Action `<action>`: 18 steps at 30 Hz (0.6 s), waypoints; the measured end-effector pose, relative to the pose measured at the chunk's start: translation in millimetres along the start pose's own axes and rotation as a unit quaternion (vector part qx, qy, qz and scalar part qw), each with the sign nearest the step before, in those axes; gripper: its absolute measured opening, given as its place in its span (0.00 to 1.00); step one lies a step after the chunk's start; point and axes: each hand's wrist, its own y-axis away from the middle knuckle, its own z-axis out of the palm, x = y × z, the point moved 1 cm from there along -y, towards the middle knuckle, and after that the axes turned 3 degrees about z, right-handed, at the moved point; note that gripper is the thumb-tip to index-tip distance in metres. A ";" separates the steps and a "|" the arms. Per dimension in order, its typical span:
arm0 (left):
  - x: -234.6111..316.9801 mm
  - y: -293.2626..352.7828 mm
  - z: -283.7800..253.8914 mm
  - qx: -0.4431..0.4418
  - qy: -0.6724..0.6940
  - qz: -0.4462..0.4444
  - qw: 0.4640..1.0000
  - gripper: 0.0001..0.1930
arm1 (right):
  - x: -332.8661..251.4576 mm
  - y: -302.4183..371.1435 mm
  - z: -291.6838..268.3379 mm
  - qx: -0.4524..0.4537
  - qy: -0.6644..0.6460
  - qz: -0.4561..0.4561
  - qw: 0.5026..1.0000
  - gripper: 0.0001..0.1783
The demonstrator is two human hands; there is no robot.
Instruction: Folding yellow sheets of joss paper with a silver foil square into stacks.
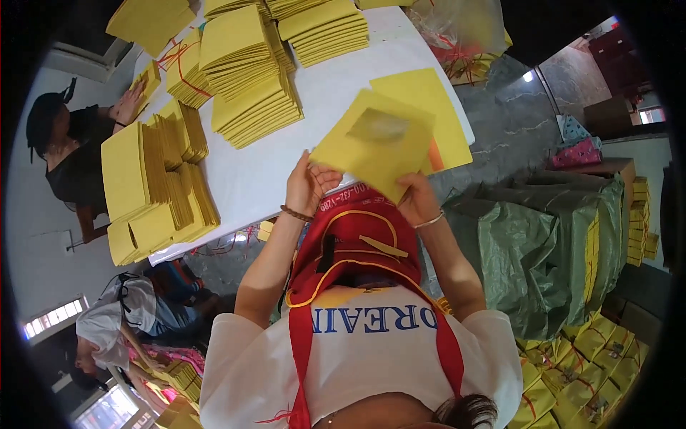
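Note:
A yellow paper sheet [375,159] with a dark, smeared printed patch is held tilted above the near edge of the white table. My left hand [314,184] has its fingers curled at the sheet's left corner. At its lower right edge my right hand [419,199] pinches the sheet between thumb and fingers. Behind it, another yellow sheet [449,132] lies flat on the table, partly covered, with an orange strip showing. Folded yellow paper stacks [257,114] stand to the left of my hands.
The white table [321,100] carries more yellow stacks [161,171] along its left side. A co-worker [78,146] sits at the left, a hand on yellow paper; another person [128,322] bends over bundles at lower left. Green sacks [514,250] and yellow bundles [579,365] stand at the right.

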 end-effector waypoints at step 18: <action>16.4 -19.4 -1.0 0.001 -0.340 0.191 0.921 0.23 | 33.1 -25.3 -27.6 0.028 0.070 0.022 0.997 0.27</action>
